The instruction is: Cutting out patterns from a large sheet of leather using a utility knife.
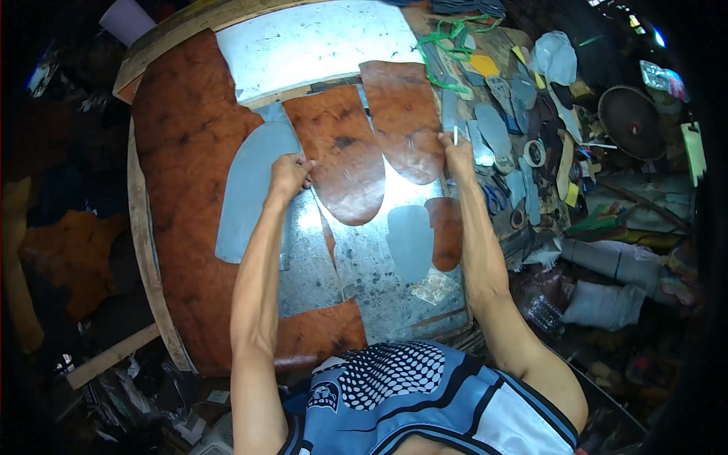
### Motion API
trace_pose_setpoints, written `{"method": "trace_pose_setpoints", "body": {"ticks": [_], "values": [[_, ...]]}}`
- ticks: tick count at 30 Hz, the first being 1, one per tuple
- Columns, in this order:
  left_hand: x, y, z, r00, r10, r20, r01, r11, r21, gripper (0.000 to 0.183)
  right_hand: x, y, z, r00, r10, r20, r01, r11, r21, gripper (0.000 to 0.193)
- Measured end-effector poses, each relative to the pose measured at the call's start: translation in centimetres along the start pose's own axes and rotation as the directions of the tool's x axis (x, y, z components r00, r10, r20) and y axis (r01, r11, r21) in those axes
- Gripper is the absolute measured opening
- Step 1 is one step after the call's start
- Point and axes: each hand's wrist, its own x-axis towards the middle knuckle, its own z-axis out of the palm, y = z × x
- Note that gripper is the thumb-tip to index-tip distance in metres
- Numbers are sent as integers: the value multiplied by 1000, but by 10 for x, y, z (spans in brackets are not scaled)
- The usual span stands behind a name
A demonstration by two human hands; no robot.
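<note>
While my left hand (289, 173) presses down at the seam where the grey pattern (254, 189) meets the cut brown leather piece (341, 155), my right hand (457, 152) is closed around a thin knife (455, 136) with its pale tip showing above the knuckles. The left fingers (307, 163) are curled and bearing on the edge of that leather piece, gripping nothing, only pinning. The piece lies flat on the metal sheet (364, 265) that covers the table (152, 288), just beside a second cut leather piece (406, 117) to its right, and the big uncut hide (186, 152) spreads along the left side under the grey pattern.

To do this well, I judge that the pinning hand should stay close to the line being worked, so the leather cannot creep or pucker. The blade should meet the hide steeply and run in one smooth pull, not in short nibbles, which leave a ragged edge. I would keep the left fingertips behind the blade's path, never ahead of it. The pattern must lie dead flat before tracing or cutting around it. The clutter of tools (523, 114) at my right is near the knife hand, so my elbow needs room.
</note>
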Motion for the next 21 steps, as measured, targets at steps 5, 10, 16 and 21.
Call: {"method": "trace_pose_setpoints", "body": {"ticks": [5, 10, 16, 21], "values": [[-7, 6, 2, 995, 52, -86, -54, 998, -22, 37, -23, -76, -9, 945, -315, -91, 310, 948, -66, 22], [-9, -6, 1, 997, -76, -9, 62, 876, -478, 61, -117, -184, 39, 861, -462, 214, 507, 734, -452, 22], [-16, -2, 12, 996, -67, 65, 92, 830, -551, 62, -154, -149, 127, 785, -450, 426, 561, 808, -181, 22], [-20, 11, 15, 981, 97, -169, -99, 995, -8, 50, -127, -120, 100, 969, -173, 176, 133, 967, 219, 35]]}}
